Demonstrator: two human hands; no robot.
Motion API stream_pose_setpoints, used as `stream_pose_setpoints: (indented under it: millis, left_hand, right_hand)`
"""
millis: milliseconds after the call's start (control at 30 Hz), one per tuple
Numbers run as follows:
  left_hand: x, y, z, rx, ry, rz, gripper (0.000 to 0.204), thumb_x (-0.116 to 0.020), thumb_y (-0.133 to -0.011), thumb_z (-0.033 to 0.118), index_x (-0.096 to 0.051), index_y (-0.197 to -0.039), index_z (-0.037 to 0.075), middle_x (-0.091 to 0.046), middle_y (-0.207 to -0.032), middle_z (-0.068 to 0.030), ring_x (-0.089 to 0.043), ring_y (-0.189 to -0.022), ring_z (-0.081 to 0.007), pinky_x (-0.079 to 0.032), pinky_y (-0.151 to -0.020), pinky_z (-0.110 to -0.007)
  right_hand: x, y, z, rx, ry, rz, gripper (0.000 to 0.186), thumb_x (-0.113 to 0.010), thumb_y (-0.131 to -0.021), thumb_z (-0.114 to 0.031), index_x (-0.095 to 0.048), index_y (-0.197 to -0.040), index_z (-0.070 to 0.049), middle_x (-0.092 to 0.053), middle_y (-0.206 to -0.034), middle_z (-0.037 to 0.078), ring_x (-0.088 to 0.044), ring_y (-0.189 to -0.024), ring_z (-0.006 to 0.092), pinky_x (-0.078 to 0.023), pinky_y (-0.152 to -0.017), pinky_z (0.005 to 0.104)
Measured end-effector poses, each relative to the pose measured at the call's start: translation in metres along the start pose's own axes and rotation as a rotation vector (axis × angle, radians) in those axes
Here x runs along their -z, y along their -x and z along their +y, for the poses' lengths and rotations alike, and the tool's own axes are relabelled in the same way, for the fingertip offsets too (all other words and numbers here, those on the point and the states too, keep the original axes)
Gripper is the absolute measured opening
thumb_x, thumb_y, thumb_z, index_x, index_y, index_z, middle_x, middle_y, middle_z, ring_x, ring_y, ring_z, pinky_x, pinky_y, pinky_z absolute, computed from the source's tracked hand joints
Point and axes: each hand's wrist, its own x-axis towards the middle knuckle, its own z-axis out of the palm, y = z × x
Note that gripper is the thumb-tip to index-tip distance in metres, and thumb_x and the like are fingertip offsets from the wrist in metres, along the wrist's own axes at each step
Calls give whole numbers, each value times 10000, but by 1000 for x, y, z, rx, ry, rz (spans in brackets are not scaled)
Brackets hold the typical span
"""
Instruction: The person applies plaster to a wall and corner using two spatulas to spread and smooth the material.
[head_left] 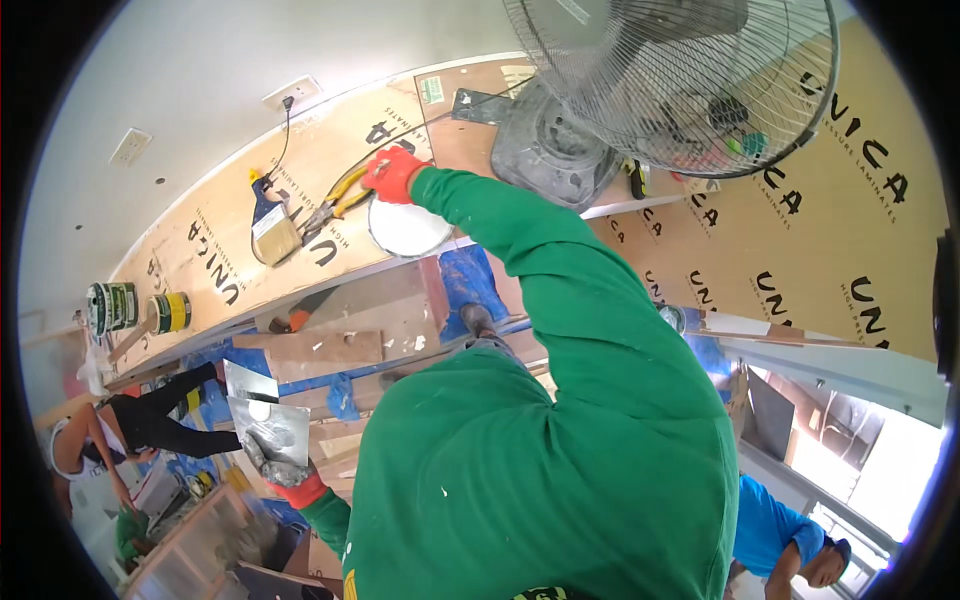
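Note:
My right hand (397, 174), in a red glove, reaches over a printed board ledge. Its bent fingers close at the handle ends of yellow-handled pliers (346, 194). Directly below that hand is a round white-topped tub (410, 230). Left of the pliers lies a wide paintbrush (275, 238) with pale bristles and a dark blue handle. At lower left, my left hand (275, 466), in a grey-smeared red glove, grips flat metal putty blades (280, 432). One blade overlaps another, and their handles are hidden by the hand.
A large caged fan (690, 80) stands on the ledge at right, its dusty base (555, 145) beside my forearm. A plug with a cord (288, 103) sits in a wall socket. Cans (170, 312) stand at far left. Two people (95, 435) (790, 545) are nearby.

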Motion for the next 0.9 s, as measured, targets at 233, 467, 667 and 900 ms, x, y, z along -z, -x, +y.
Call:
stream_pose_setpoints:
  millis: [233,467,667,900]
  left_hand:
    - [-1,12,-11,-143,-329,-39,605,-623,-871,84,-389,-1419,-19,-434,-1440,-156,-447,-1290,-246,-324,-1108,-356]
    - [-30,-7,-4,-321,-552,-169,604,-644,-862,96,-405,-1404,-26,-447,-1429,-168,-459,-1284,-262,-337,-1101,-362]
    - [-21,-32,-33,-217,-411,-303,509,-543,-924,91,-421,-1409,-1,-452,-1425,-153,-457,-1274,-228,-338,-1095,-346]
    - [-68,-59,4,475,635,-28,366,-525,-974,186,-558,-1316,63,-598,-1267,-55,-578,-1110,-207,-459,-985,-370]
  right_hand:
    - [2,47,16,-97,-119,-73,405,-665,-827,-369,-607,-1082,-59,-632,-1091,175,-593,-1073,367,-469,-908,459]
    - [48,116,30,-427,-429,17,439,-598,-904,-386,-560,-1106,2,-591,-1118,257,-575,-1054,430,-467,-894,469]
    - [54,183,15,-772,-626,164,468,-536,-939,-420,-546,-1163,-9,-586,-1130,252,-570,-1055,432,-445,-900,511]
    - [45,201,-29,-231,-218,470,232,-533,-961,-156,-587,-1113,11,-624,-1018,226,-613,-935,342,-481,-832,398]
